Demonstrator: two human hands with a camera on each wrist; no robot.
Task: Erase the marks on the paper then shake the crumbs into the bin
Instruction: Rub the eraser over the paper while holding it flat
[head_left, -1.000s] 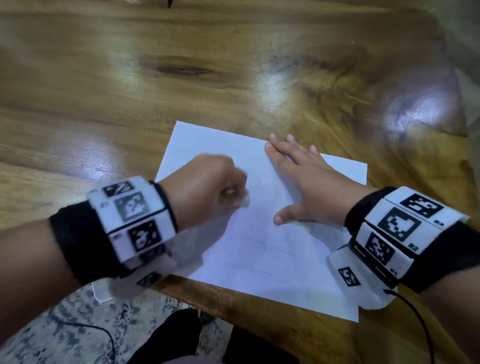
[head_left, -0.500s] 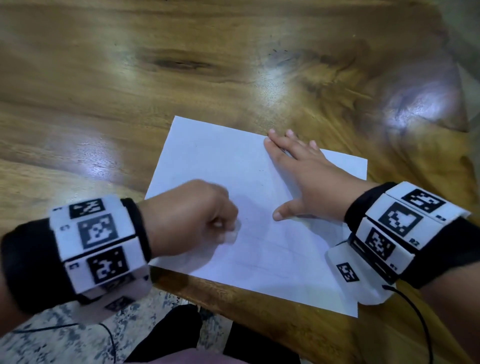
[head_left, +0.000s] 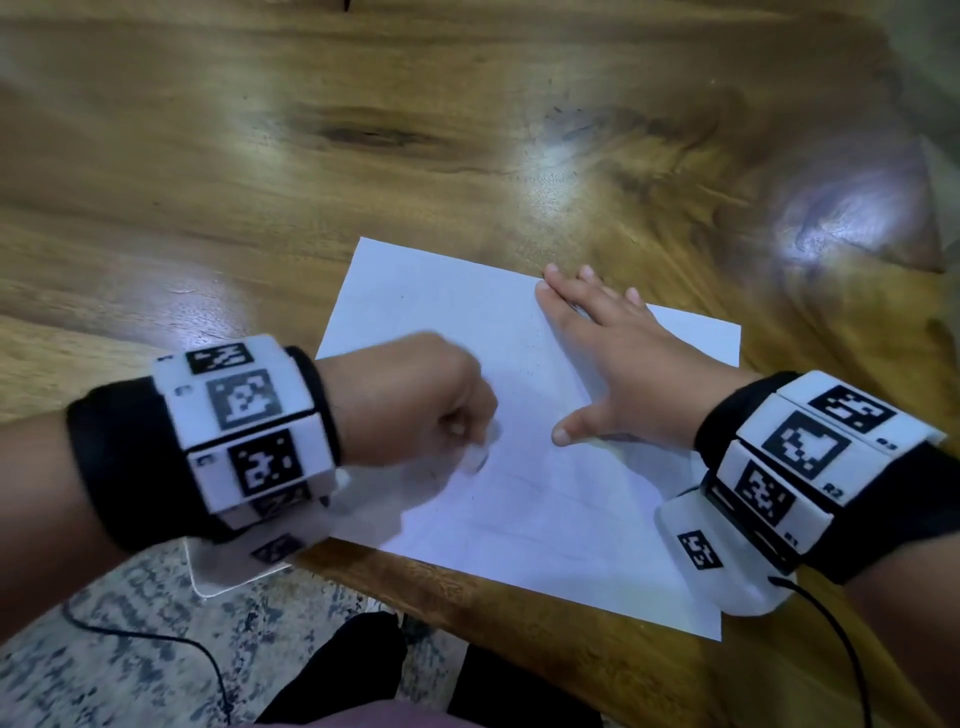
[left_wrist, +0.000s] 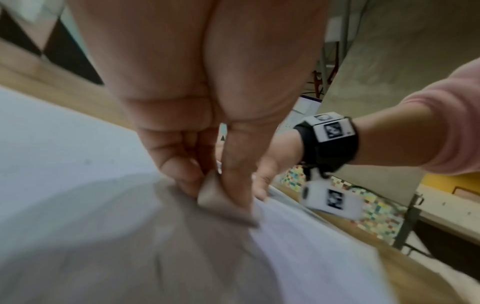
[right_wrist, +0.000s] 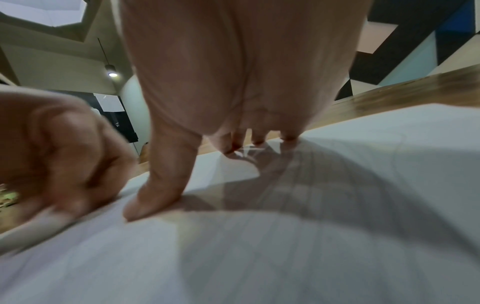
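the left hand (head_left: 415, 400) pinches an eraser (left_wrist: 221, 197) onto the paper (head_left: 545, 519), right hand (head_left: 618, 364) flat with fingers spread; faint lines remain and no bin is in view.

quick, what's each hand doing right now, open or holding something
Left hand: fingers curled, pinching the eraser against the paper.
Right hand: open, fingers flat, pressing the paper down on the table.

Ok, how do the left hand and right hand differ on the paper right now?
The left hand is curled in a fist, pinching an eraser against the paper; the right hand lies flat with fingers straight, holding nothing. The left is motion-blurred, the right sharp. Both rest on the sheet and wear marker wristbands.
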